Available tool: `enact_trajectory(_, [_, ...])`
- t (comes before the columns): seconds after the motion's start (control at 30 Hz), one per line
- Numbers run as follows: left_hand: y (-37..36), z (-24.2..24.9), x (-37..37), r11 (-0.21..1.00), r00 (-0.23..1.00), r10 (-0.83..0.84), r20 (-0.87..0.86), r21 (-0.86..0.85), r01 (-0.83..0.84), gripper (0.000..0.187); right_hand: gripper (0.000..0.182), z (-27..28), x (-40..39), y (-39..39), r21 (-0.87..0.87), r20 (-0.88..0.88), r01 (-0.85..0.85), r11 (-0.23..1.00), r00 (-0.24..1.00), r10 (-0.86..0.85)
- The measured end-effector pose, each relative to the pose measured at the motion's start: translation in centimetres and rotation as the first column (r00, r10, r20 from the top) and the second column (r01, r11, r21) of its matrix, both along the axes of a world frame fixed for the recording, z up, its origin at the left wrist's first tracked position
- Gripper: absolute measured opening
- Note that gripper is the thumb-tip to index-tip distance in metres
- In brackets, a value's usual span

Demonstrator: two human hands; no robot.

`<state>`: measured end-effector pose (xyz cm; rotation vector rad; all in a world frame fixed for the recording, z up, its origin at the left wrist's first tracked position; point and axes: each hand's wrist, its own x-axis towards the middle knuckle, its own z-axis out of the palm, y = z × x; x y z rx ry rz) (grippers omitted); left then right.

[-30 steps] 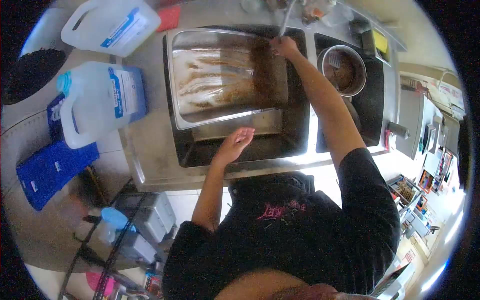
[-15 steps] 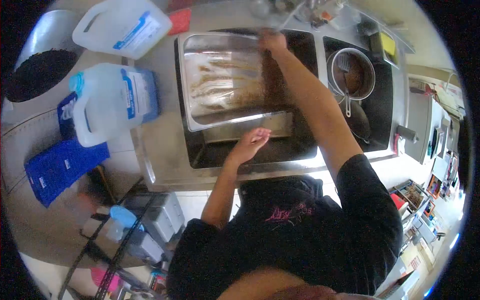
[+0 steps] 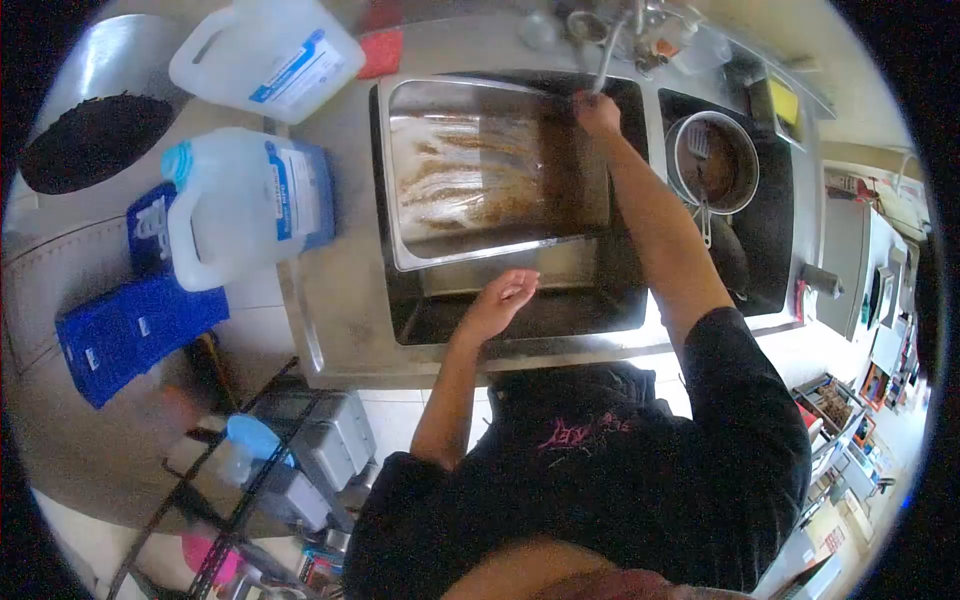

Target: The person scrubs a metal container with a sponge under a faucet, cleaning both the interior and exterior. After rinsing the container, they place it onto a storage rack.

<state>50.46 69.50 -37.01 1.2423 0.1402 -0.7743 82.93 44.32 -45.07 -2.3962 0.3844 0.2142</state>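
Observation:
A large steel tray (image 3: 420,258) with brown streaks of residue lies tilted across the sink basin (image 3: 625,310). At the tray's far right corner, my right hand (image 3: 598,114) is closed around the lower end of the faucet spout (image 3: 607,62). My left hand (image 3: 502,303) hovers over the near part of the sink, just below the tray's front rim. Its fingers are loosely curled, with nothing visible in them.
In the right basin stands a saucepan (image 3: 752,185) with a slotted spatula (image 3: 699,150) inside; a dark pan (image 3: 732,262) lies beside it. Two plastic jugs (image 3: 235,225) stand left of the sink. A yellow sponge (image 3: 783,102) sits at the back right.
My right hand has moved right along the tray's far side, with the faucet spout swinging along. My left hand stays near the front rim. The whole view has shifted slightly.

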Motion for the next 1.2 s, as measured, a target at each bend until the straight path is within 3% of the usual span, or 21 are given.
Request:
enact_trajectory(0.07, [-0.1,0.5,0.5,1.000,0.999,0.017,-0.041,-0.017,-0.018,0.036,0.033,1.1,0.5,0.9,0.047,-0.075,0.008,0.999,0.997,-0.005])
enact_trajectory(0.1, [-0.4,0.6,0.3,0.999,0.995,0.022,-0.096,-0.035,-0.026,0.035,0.029,-0.6,0.4,1.8,0.361,-0.036,0.029,0.932,0.999,-0.017])
enact_trajectory(0.13, [-0.6,0.6,0.3,0.999,0.995,0.026,-0.096,-0.038,-0.029,0.035,0.026,-1.2,0.6,2.4,0.641,-0.002,0.033,0.767,0.999,-0.041])
enact_trajectory(0.2, [-1.0,0.6,0.3,0.993,0.997,-0.082,-0.016,0.084,0.083,0.037,0.024,-1.5,1.6,3.2,0.607,0.000,0.014,0.794,1.000,-0.018])
enact_trajectory(0.23, [-1.1,0.0,-0.1,0.994,0.998,-0.061,-0.023,0.092,0.063,0.037,0.024,-0.2,1.4,4.6,0.574,-0.003,0.004,0.819,1.000,-0.003])
enact_trajectory(0.27, [-1.3,-0.6,-0.2,0.996,0.997,-0.072,0.039,0.055,0.070,0.036,0.026,1.6,0.6,4.9,0.705,-0.100,0.112,0.701,0.993,-0.059])
enact_trajectory(0.3, [-1.2,-1.0,-0.4,0.996,0.991,-0.086,0.106,0.020,0.084,0.035,0.025,1.4,0.3,4.1,0.723,-0.071,0.076,0.686,0.997,-0.035])
enact_trajectory(0.4, [-1.0,-0.2,-0.5,0.997,0.998,-0.056,0.030,0.045,0.055,0.035,0.025,0.3,0.3,2.8,0.655,-0.101,0.121,0.746,0.992,-0.072])
enact_trajectory(0.47, [-0.9,-0.2,-0.7,0.998,0.998,-0.054,0.025,0.047,0.053,0.035,0.027,-0.3,0.5,2.1,0.728,-0.105,0.129,0.673,0.992,-0.077])
enact_trajectory(0.63, [-0.5,0.2,-0.9,0.994,0.995,-0.094,0.039,0.061,0.091,0.037,0.022,-0.2,0.2,1.8,0.710,-0.084,0.123,0.694,0.992,-0.090])
enact_trajectory(0.7, [-0.3,0.6,-0.9,0.997,0.998,-0.057,0.041,0.052,0.055,0.038,0.020,-0.2,0.2,0.3,0.471,0.003,0.026,0.882,0.999,-0.032])
enact_trajectory(0.73, [-0.2,0.3,-1.0,0.997,0.998,-0.053,0.041,0.051,0.051,0.038,0.020,-0.4,0.3,-0.1,0.470,0.003,0.023,0.882,1.000,-0.028])
enact_trajectory(0.83, [-0.1,-0.9,-1.3,1.000,1.000,-0.020,0.004,0.002,0.020,0.038,0.015,-1.2,0.5,-2.3,0.212,-0.014,-0.026,0.977,0.999,0.029])
enact_trajectory(0.87, [0.1,-1.1,-1.4,0.999,0.999,-0.029,0.018,0.024,0.028,0.038,0.015,-1.5,0.6,-2.9,0.206,-0.012,-0.025,0.978,1.000,0.028])
enact_trajectory(0.93, [0.0,-1.0,-1.3,0.998,0.999,-0.040,0.030,0.045,0.039,0.038,0.015,-3.1,0.9,-3.6,0.444,-0.021,-0.032,0.895,0.999,0.046])
enact_trajectory(0.97, [0.0,-0.7,-1.3,0.998,0.999,-0.045,0.012,0.051,0.045,0.038,0.015,-3.3,1.0,-3.5,0.443,-0.021,-0.030,0.896,0.999,0.044])
enact_trajectory(1.03, [0.0,-0.1,-0.9,0.997,0.999,-0.051,-0.005,0.057,0.052,0.038,0.015,-2.4,1.1,-2.1,0.665,-0.080,0.009,0.747,0.995,0.059])
enact_trajectory(1.2, [-0.3,0.3,-1.1,0.998,0.999,-0.054,0.009,0.017,0.054,0.037,0.018,-0.3,0.1,-0.9,0.622,-0.130,0.098,0.777,0.991,-0.021])
